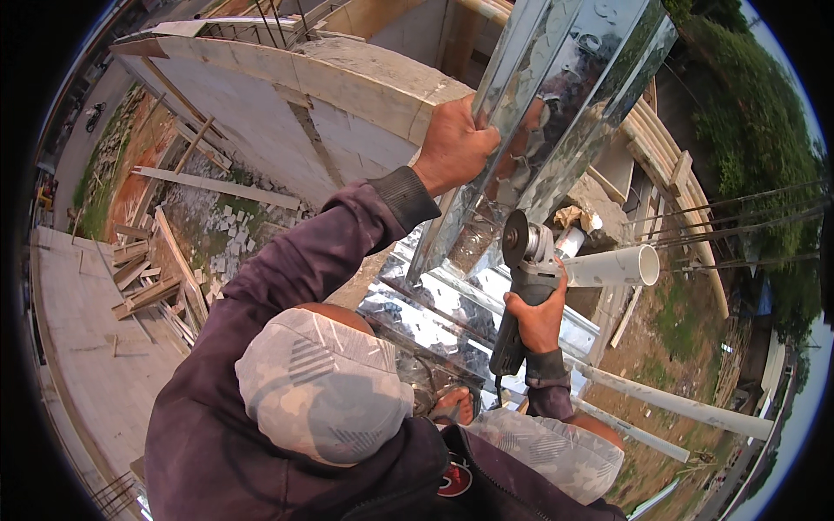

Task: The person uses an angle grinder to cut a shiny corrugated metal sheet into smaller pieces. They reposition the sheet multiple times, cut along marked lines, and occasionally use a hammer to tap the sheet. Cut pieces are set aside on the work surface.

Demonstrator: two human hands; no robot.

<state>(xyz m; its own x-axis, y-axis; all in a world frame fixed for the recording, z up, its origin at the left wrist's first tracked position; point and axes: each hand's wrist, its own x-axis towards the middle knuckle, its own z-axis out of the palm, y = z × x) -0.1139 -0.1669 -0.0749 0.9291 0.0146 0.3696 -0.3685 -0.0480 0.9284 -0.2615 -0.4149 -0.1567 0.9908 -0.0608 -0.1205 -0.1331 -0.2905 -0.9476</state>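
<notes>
My left hand (456, 143) is closed round the left edge of a shiny ribbed metal sheet (580, 65), which stands tilted in front of me. An angle grinder (506, 341) is gripped in my right hand (542, 319), its body upright and its cord hanging from the bottom. The grinder's round disc (516, 239) faces left, beside the sheet's lower right part. I cannot tell whether it spins or touches the metal. Below both hands, more bright ribbed metal (443, 308) lies flat near my foot (455, 403).
A white plastic pipe (612, 267) sticks out just right of the grinder. Thin steel rods (747, 217) reach in from the right. Beyond my left arm rises a pale wall (347, 130) with a concrete top. Loose planks (148, 295) and rubble lie lower at left.
</notes>
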